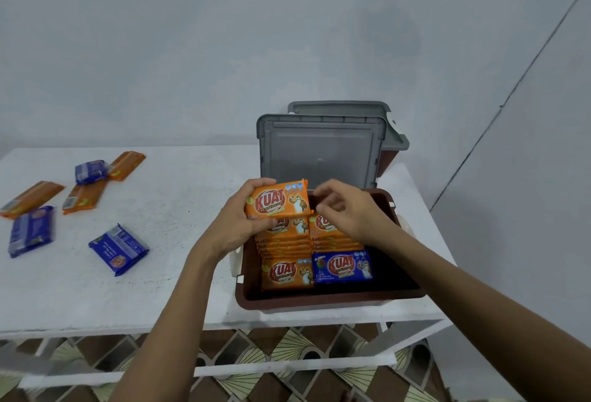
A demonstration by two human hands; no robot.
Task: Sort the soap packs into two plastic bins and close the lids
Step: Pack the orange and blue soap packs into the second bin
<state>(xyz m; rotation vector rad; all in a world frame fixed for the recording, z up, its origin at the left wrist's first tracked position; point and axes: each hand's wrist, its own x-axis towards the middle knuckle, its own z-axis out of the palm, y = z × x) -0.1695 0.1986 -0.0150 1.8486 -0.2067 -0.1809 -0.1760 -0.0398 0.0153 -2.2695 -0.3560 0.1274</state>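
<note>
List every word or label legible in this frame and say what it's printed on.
"KUAT": held orange pack, gripped by the left hand.
"KUAT": flat orange pack at the brown bin's front.
"KUAT": blue pack beside it.
Too blurred: the smaller print on these, and all print on the loose packs on the table.

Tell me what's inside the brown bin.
Rows of orange soap packs and one blue pack in the near row. They cover whatever lies beneath; only some dark floor shows.
</note>
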